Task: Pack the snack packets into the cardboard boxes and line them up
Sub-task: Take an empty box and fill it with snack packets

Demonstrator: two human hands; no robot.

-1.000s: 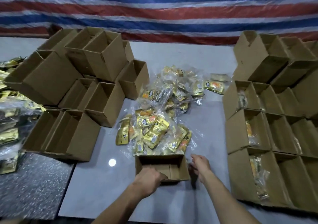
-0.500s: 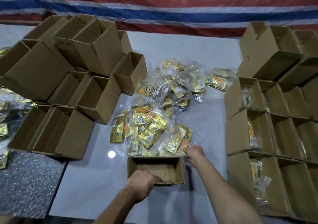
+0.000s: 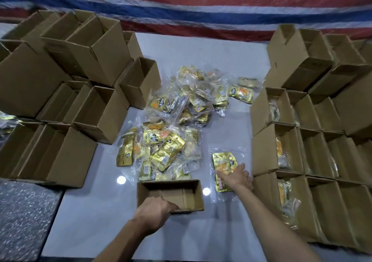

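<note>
- The open box (image 3: 181, 196) stands empty on the table (image 3: 221, 50), nearest the person. The left hand (image 3: 155, 211) grips its near wall, fingers curled over the rim and into the box.
- The right hand (image 3: 235, 178) lies just right of the box. Its fingers are straight and a little spread, resting flat on a snack bundle (image 3: 221, 161); it clamps nothing.
- The bundle is gold pouches inside a clear outer bag. It lies flat, apart from the main pile (image 3: 161, 147) just behind the box.
- It probably handles as light and floppy. The film looks slick, so flat fingers would likely slide it rather than lift it. The pouches may shift inside the bag.
- The best hold is probably a pinch across a short edge, or thumb under and fingers over the middle, so it does not sag or fold on the box rim.
- Filled cartons (image 3: 263, 151) stand in rows to the right of the box, and empty cartons (image 3: 60, 155) to its left.
</note>
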